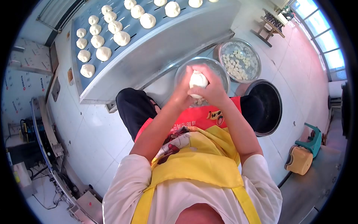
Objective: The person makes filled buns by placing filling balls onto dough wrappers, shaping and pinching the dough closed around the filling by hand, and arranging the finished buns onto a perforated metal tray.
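A white dough bun [198,81] is held between both of my hands, over a round metal bowl [224,70]. My left hand [213,86] wraps round its right side, the thumb across its lower front. On the other side my right hand [183,89] cups the bun, its fingers curled and partly hidden. Some small pale bits [199,101] show in the bowl below the bun. Rows of shaped buns [103,53] sit on the blue slotted tray surface [128,23] at the upper left.
A round pan [257,63] with several small dough pieces [235,69] stands right of the bowl. A black tub [274,108] is beside my knee. Farther right are a green stool [314,140] and a tan stool [299,160]. A wooden stool [269,28] stands at the upper right.
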`<state>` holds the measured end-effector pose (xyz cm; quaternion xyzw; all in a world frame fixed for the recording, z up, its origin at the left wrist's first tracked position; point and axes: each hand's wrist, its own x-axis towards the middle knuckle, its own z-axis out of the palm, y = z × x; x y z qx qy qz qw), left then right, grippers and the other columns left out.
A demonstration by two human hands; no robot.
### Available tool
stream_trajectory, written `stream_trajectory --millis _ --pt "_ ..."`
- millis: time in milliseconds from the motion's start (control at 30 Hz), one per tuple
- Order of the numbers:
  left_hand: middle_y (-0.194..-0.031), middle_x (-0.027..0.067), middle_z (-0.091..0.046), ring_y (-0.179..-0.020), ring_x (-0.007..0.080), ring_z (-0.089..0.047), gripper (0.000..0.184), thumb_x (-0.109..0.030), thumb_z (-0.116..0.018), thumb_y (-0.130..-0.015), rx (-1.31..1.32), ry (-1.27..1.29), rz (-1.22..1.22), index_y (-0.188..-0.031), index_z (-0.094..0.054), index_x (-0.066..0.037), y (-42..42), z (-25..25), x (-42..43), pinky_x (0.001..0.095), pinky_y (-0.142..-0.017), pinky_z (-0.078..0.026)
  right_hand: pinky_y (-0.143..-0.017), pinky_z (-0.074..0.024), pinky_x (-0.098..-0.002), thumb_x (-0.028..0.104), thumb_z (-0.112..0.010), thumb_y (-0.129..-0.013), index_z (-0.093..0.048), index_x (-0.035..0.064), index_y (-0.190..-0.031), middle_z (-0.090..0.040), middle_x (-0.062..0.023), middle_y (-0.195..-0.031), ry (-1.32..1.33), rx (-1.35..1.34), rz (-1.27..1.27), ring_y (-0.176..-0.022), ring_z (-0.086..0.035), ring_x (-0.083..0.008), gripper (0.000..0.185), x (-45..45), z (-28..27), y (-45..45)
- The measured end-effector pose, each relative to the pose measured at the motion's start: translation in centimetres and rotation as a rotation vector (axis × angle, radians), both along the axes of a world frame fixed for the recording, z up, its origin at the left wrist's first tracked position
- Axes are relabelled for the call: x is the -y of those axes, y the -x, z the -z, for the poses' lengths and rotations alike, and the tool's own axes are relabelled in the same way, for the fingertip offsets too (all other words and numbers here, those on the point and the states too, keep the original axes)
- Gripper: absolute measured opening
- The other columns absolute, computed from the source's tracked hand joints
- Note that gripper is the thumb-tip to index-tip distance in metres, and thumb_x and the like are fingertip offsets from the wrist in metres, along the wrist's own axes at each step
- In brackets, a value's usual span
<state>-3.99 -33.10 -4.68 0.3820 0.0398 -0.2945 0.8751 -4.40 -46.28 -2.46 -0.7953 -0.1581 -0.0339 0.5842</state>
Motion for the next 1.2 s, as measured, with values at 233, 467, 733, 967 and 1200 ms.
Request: stream_trajectory --millis 233,467,733,967,1200 --pt "-0.112 0.0059 -0.060 -0.104 0.0206 -0.060 0.062 -0.065 -0.035 -0.092 0.056 0.080 -0.084 -0.121 -0.050 -0.013 -0.3 1.4 -0.2 0.0369 -0.086 -0.050 -0.088 -0.0446 -0.0343 0.028 -0.082 -0.063 -0.052 0.0078 -0.121 -0.057 -0.0097 -0.111 0.082 0.085 -0.045 -0.103 -0.056 -0.0260 0.068 -0.3 -0.2 -0.1" --pt "-0.114 0.0059 -0.060 -0.105 0.0202 -0.060 0.073 -0.072 -0.029 -0.088 -0.169 -0.015 0.136 -0.122 -0.051 -0.011 -2.8 1.2 -0.9 0.0384 -0.085 -0.051 -0.085 -0.0463 -0.0354 0.027 -0.084 -0.059 -0.052 0.0071 -0.119 -0.058 -0.0105 -0.109 -0.143 -0.048 -0.045 -0.098 -0.058 -0.0274 0.070 -0.1 1.5 -2.8" --pt "-0.113 0.0066 -0.061 -0.105 0.0194 -0.060 0.050 -0.049 -0.048 -0.095 -0.383 0.067 -0.010 -0.120 -0.052 -0.006 -8.9 11.1 -0.4 0.0363 -0.086 -0.052 -0.083 -0.0472 -0.0336 0.029 -0.083 -0.064 -0.055 0.0059 -0.113 -0.060 -0.0094 -0.103 -0.022 -0.235 0.184 -0.094 -0.060 -0.0225 0.060 -0.7 11.4 -8.4" --pt "-0.118 0.0097 -0.058 -0.110 0.0197 -0.057 0.051 -0.047 -0.038 -0.099 -0.840 0.053 -0.049 -0.125 -0.047 -0.004 -8.1 13.1 -2.5 0.0356 -0.096 -0.046 -0.085 -0.0448 -0.0333 0.019 -0.080 -0.065 -0.052 0.0027 -0.117 -0.056 -0.0118 -0.105 -0.032 -0.618 0.122 -0.096 -0.056 -0.0234 0.061 -2.4 14.1 -8.3" --pt "-0.108 0.0057 -0.061 -0.094 0.0179 -0.064 0.052 -0.055 -0.043 -0.094 -0.993 0.009 -0.109 -0.119 -0.053 -0.010 -9.1 13.4 -0.7 0.0323 -0.076 -0.055 -0.087 -0.0462 -0.0427 0.023 -0.083 -0.063 -0.051 0.0032 -0.121 -0.056 -0.0175 -0.109 0.149 -0.559 -0.085 -0.102 -0.055 -0.0370 0.068 -0.8 12.5 -11.1"
